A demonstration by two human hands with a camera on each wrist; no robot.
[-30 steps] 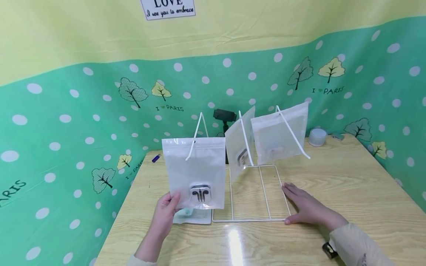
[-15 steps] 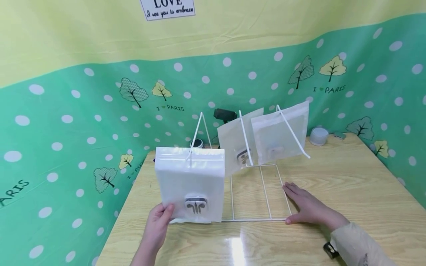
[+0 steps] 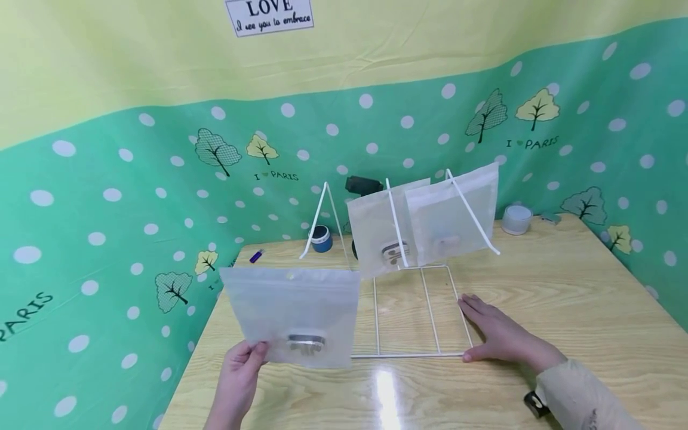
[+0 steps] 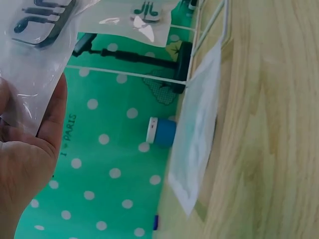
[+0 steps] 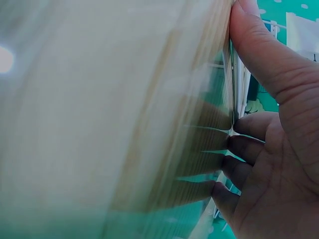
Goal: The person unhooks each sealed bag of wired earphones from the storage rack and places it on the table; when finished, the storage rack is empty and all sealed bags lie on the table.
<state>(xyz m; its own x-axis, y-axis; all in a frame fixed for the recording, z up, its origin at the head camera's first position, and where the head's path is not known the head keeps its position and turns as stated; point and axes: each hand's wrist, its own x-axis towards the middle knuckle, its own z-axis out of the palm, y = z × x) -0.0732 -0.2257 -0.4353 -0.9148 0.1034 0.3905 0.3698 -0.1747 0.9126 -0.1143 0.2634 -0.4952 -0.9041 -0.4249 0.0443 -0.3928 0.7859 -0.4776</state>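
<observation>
Between thumb and fingers my left hand (image 3: pixel 239 370) pinches the lower left corner of a white zip pouch (image 3: pixel 292 304) with an earphone case (image 3: pixel 306 342) inside. That pouch is tilted in front of the white wire rack (image 3: pixel 408 356), apart from the left hook (image 3: pixel 317 218). Two similar pouches hang from the other hooks: a middle pouch (image 3: pixel 371 218) and a right pouch (image 3: pixel 457 212). My right hand (image 3: pixel 491 331) rests on the table at the rack's right end, thumb and fingertips against its frame. In the left wrist view, another pouch (image 4: pixel 194 129) lies flat on the table.
Behind the rack stand a blue jar (image 3: pixel 321 240) and a black stand (image 3: pixel 362 185). A purple stick-shaped item (image 3: pixel 256 256) lies at the back left; a white round tub (image 3: pixel 517 220) stands at the back right. A dotted green curtain borders the wooden table (image 3: pixel 457 394).
My left hand has drawn the pouch down, left and toward me, off the left hook. The middle pouch has swung to face forward more. My right hand has stayed in place.
</observation>
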